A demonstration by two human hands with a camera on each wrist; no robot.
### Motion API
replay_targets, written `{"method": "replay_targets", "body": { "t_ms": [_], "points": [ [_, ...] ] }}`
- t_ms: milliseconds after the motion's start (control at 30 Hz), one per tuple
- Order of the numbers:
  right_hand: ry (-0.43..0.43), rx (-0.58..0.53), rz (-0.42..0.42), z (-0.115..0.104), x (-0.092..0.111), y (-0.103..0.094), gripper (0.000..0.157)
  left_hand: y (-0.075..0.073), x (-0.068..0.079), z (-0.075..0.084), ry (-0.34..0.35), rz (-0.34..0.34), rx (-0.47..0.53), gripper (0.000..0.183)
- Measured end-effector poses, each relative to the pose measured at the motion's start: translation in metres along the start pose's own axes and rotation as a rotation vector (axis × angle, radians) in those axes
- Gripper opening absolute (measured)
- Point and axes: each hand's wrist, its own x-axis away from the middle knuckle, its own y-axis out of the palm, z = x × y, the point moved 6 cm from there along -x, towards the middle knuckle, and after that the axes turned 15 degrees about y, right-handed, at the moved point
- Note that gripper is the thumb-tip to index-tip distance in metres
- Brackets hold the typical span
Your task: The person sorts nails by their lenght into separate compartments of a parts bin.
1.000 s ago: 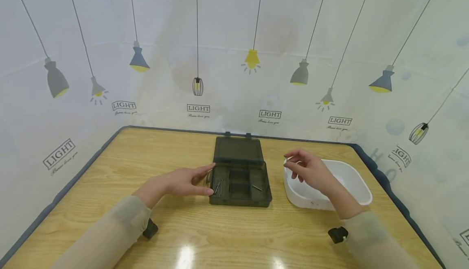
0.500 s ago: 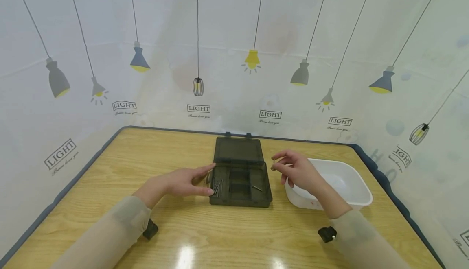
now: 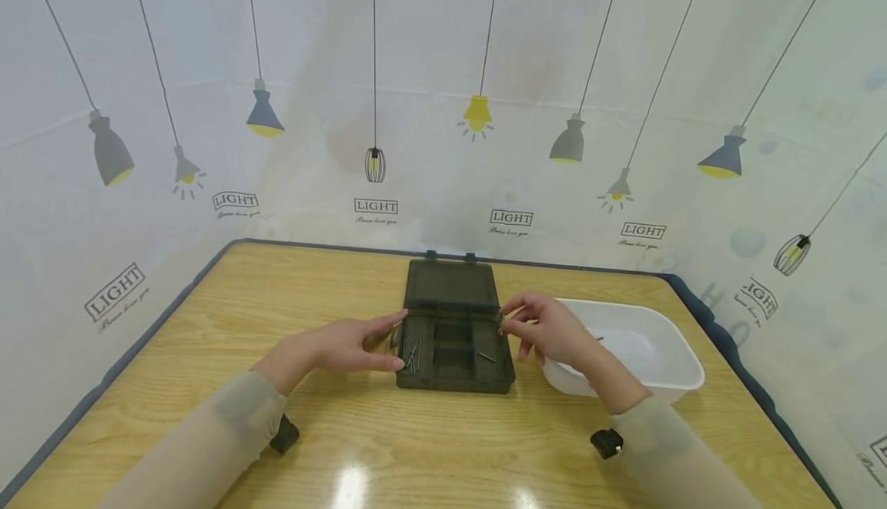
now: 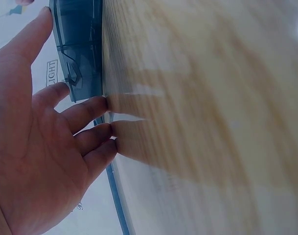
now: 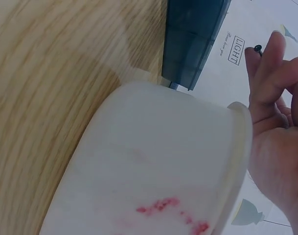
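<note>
A dark translucent compartment box (image 3: 453, 383) lies on the table with its lid (image 3: 450, 284) folded back. Several thin metal rods like nails (image 3: 412, 356) are in its left compartment, and a single one (image 3: 487, 356) lies in the right compartment. My left hand (image 3: 349, 343) rests against the box's left side, thumb and fingers extended. Over the right edge of the box is my right hand (image 3: 550, 330), pinching a small screw between thumb and fingertip. In the right wrist view the screw's dark round head (image 5: 258, 48) shows; its shank is mostly hidden.
A white plastic basin (image 3: 665, 324) stands right of the box, partly behind my right forearm. Red marks (image 5: 161, 204) show on its outer wall. The wooden table (image 3: 430, 447) ends at the back against a printed cloth (image 3: 443, 155).
My right hand has moved left from above the basin to the right edge of the box, still pinching the screw. My left hand and the box have stayed in place.
</note>
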Motion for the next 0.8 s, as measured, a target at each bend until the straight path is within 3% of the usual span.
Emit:
{"method": "replay_targets", "body": {
  "t_ms": [500, 800],
  "points": [
    [0.014, 0.066, 0.03, 0.002, -0.003, 0.003, 0.026, -0.001, 0.001, 0.0, 0.0, 0.006, -0.001, 0.101],
    [-0.005, 0.082, 0.092, 0.01, 0.002, -0.018, 0.025, -0.001, 0.001, 0.0, 0.004, 0.005, 0.004, 0.101]
  ]
}}
